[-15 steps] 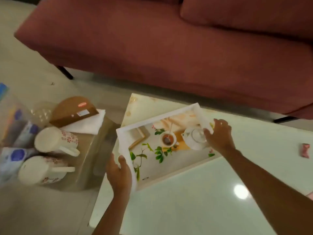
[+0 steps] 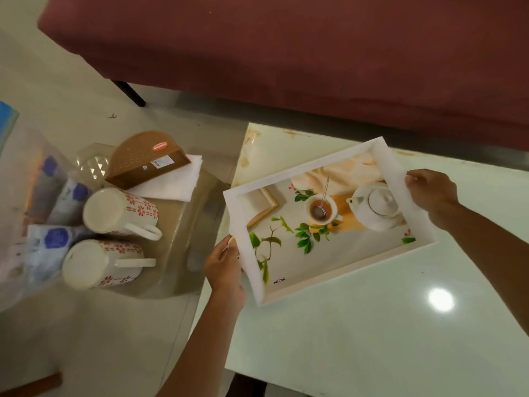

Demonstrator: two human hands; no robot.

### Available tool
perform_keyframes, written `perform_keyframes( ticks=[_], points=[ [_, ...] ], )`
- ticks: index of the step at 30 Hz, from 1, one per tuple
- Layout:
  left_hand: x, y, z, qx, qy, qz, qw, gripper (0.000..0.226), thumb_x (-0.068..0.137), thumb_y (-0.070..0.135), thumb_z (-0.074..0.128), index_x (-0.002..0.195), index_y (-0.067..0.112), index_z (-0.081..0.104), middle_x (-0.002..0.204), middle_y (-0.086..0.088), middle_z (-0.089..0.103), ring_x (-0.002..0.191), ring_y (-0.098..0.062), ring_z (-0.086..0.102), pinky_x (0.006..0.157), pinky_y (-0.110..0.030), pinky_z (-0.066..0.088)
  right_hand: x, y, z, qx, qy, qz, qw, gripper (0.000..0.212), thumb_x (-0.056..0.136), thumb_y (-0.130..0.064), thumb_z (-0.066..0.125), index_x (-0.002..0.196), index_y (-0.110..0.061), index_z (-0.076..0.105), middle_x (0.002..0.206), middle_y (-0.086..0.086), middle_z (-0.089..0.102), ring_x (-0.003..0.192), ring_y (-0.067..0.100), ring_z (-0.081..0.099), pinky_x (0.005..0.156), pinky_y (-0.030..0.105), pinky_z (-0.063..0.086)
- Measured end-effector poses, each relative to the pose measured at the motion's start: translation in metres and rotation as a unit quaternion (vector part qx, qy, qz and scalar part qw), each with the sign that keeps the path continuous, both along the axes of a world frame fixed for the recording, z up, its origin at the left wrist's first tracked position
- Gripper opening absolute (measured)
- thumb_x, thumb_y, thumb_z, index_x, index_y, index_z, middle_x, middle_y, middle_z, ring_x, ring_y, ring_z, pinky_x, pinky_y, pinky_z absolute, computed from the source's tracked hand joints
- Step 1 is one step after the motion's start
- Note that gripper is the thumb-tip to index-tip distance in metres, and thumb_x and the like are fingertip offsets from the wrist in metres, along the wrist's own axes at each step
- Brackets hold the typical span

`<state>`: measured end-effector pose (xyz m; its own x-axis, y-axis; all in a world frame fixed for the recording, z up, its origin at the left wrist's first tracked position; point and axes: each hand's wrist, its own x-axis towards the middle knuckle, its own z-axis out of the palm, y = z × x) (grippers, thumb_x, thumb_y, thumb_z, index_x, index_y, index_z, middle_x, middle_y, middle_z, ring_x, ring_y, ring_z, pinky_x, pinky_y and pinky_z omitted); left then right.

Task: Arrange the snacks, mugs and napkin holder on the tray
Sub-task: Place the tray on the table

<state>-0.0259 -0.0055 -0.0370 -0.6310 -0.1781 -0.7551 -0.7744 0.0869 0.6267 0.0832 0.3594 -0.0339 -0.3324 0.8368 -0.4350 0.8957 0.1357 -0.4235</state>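
A white tray printed with a teapot and leaves lies at an angle on the white table. My left hand grips its near left rim and my right hand grips its far right rim. To the left, on a glass side table, two white mugs with red flowers lie on their sides. Behind them a brown napkin holder rests on white napkins. Blue and white snack packets lie at the far left, partly blurred.
A dark red sofa runs along the far side, its black leg on the pale floor. A clear plastic container sits beside the napkin holder. The white table extends to the right and toward me.
The view has shifted closer and to the left. The tray has turned a little under both hands, which stay on its rims.
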Motion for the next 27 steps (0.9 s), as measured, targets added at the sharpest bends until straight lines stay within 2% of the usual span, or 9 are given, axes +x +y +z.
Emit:
perform_keyframes(
  ticks=[3,7,11,13,16,19,27],
  points=[
    [-0.003,-0.004,-0.001,0.011,-0.001,0.001,1.0,0.014,0.096,0.012,0.064,0.104,0.023,0.07,0.107,-0.007,0.072,0.091,-0.022,0.07,0.07,-0.036,0.059,0.003,0.001,0.001,-0.019,0.015,-0.035,0.999,0.032,0.099,-0.031,0.051,0.124,-0.016,0.065,0.13,0.01,0.062,0.115,0.033,0.056,0.084,0.035,0.043],
    [-0.014,-0.001,0.005,0.019,0.022,-0.008,1.0,0.016,0.093,0.01,0.067,0.092,0.026,0.072,0.104,-0.006,0.074,0.088,-0.02,0.072,0.071,-0.035,0.06,0.018,-0.006,0.01,-0.02,0.035,-0.053,0.998,0.032,0.1,-0.031,0.053,0.124,-0.014,0.064,0.13,0.01,0.062,0.114,0.033,0.057,0.093,0.04,0.046],
    [-0.035,0.004,0.016,0.011,0.048,-0.06,0.997,0.017,0.093,0.014,0.068,0.09,0.03,0.073,0.104,-0.003,0.075,0.09,-0.022,0.073,0.071,-0.036,0.06,0.053,-0.023,0.025,-0.041,0.077,-0.086,0.992,0.031,0.098,-0.03,0.054,0.123,-0.015,0.064,0.125,0.009,0.063,0.105,0.026,0.057,0.094,0.042,0.047],
    [-0.046,0.006,0.021,0.0,0.058,-0.088,0.994,0.018,0.093,0.015,0.068,0.088,0.032,0.073,0.104,-0.003,0.075,0.09,-0.022,0.072,0.071,-0.036,0.06,0.072,-0.037,0.028,-0.059,0.095,-0.117,0.987,0.029,0.096,-0.029,0.057,0.121,-0.016,0.065,0.119,0.007,0.065,0.107,0.027,0.06,0.097,0.045,0.05],
    [-0.057,0.008,0.024,-0.023,0.066,-0.132,0.989,0.017,0.093,0.017,0.068,0.09,0.032,0.074,0.11,-0.005,0.073,0.099,-0.028,0.07,0.082,-0.046,0.061,0.098,-0.059,0.028,-0.081,0.124,-0.174,0.973,0.024,0.094,-0.026,0.062,0.115,-0.017,0.068,0.109,0.005,0.067,0.108,0.031,0.063,0.098,0.052,0.05],
    [-0.06,0.009,0.025,-0.035,0.067,-0.167,0.983,0.016,0.094,0.018,0.066,0.099,0.03,0.074,0.118,-0.008,0.071,0.106,-0.032,0.067,0.091,-0.054,0.058,0.115,-0.077,0.021,-0.108,0.139,-0.212,0.961,0.018,0.095,-0.022,0.062,0.112,-0.019,0.067,0.106,0.005,0.067,0.106,0.031,0.063,0.098,0.053,0.05],
    [-0.054,0.01,0.013,-0.057,0.061,-0.199,0.976,0.019,0.096,0.017,0.063,0.098,0.033,0.072,0.116,-0.005,0.068,0.11,-0.032,0.063,0.096,-0.051,0.055,0.137,-0.098,0.007,-0.122,0.129,-0.24,0.954,0.023,0.096,-0.019,0.059,0.118,-0.012,0.065,0.112,0.01,0.067,0.105,0.032,0.062,0.098,0.05,0.05]
  ],
)
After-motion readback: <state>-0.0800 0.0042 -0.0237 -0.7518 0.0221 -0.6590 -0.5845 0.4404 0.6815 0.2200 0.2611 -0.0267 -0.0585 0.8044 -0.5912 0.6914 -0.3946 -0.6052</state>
